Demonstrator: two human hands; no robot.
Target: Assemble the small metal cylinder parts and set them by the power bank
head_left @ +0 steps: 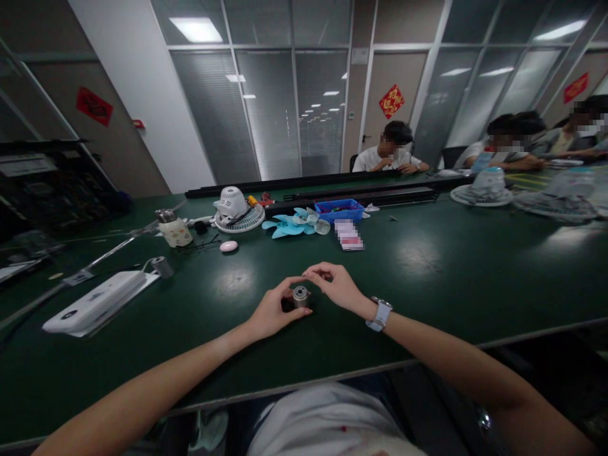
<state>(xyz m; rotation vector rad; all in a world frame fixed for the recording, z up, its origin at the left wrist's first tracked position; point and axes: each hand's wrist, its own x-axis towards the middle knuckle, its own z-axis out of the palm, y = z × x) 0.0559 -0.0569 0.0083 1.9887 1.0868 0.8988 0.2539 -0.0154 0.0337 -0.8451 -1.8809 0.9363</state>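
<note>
A small silvery metal cylinder (301,296) with a dark hole in its top stands upright on the green table (418,297). My left hand (274,311) curves around its left side, thumb at the front near its base and fingers behind it. Just above and behind the cylinder, my right hand (335,285) has its thumb and index finger pinched together near my left fingertips. Anything between those right fingertips is too small to make out. A watch with a pale strap (379,315) is on my right wrist.
Behind my hands lie blue fan blades (297,223), a blue bin (339,210), a white fan part (232,204) and a pink oval object (228,246). A white casing (97,303) and another metal cylinder (162,266) lie left. People sit across the table.
</note>
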